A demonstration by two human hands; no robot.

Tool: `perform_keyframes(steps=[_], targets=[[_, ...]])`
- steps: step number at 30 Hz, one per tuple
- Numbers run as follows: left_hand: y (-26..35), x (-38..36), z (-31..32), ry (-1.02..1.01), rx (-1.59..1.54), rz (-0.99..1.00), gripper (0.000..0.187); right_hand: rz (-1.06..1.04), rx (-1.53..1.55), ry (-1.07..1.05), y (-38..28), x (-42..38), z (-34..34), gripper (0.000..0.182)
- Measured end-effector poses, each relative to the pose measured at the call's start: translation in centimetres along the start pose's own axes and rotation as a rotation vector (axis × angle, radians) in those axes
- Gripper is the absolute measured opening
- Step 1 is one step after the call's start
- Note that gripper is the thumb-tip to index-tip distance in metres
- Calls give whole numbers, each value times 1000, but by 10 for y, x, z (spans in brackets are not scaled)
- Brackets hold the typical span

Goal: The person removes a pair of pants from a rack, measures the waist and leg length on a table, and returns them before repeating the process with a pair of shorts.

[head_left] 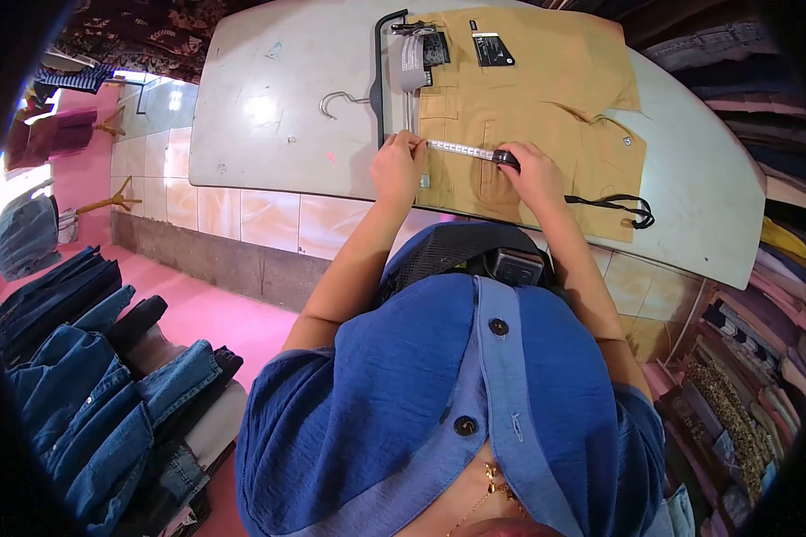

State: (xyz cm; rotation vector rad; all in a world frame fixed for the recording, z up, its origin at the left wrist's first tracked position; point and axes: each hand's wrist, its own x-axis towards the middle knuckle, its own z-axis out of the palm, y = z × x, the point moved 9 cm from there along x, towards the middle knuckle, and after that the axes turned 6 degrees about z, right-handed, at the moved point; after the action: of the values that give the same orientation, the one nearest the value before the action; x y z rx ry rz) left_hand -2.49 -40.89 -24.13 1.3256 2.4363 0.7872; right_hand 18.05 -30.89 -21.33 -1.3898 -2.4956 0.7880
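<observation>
Tan shorts (546, 98) lie flat on the white table, their waistband toward the left. Across them, near the front table edge, stretches a white tape measure (461, 149) with dark markings. My left hand (398, 166) pinches the tape's free end at the waistband. In my right hand (532, 172) is the tape's black case, fingers closed round it over the shorts. A black hanger (379, 89) with a metal hook lies along the waistband, beside a grey tag (410, 55). A black label (493, 50) rests on the upper part of the shorts.
The white table (269, 98) has a curved right end. A black cord (636, 211) lies at the shorts' lower right. Folded jeans (107, 394) are piled at the lower left, and stacked clothes (743, 394) fill shelves at the right. Garments hang at the far left.
</observation>
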Motion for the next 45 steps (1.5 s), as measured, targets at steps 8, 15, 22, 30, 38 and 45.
perform_keyframes(steps=[8, 15, 22, 30, 38, 45], targets=[[13, -6, -9, 121, 112, 269, 10, -21, 0, 23, -2, 1, 1, 20], [33, -25, -10, 120, 221, 520, 17, -22, -27, 23, -1, 1, 2, 21], [34, -30, -12, 79, 263, 470, 22, 13, 36, -10, 7, 0, -1, 22], [39, -32, -15, 97, 276, 523, 26, 153, 108, 26, 67, -14, -31, 22], [36, -30, -12, 50, 335, 459, 27, 396, 32, 81, 151, -40, -73, 27], [30, -30, -6, 22, 395, 430, 27, 597, -21, 144, 216, -65, -111, 29]])
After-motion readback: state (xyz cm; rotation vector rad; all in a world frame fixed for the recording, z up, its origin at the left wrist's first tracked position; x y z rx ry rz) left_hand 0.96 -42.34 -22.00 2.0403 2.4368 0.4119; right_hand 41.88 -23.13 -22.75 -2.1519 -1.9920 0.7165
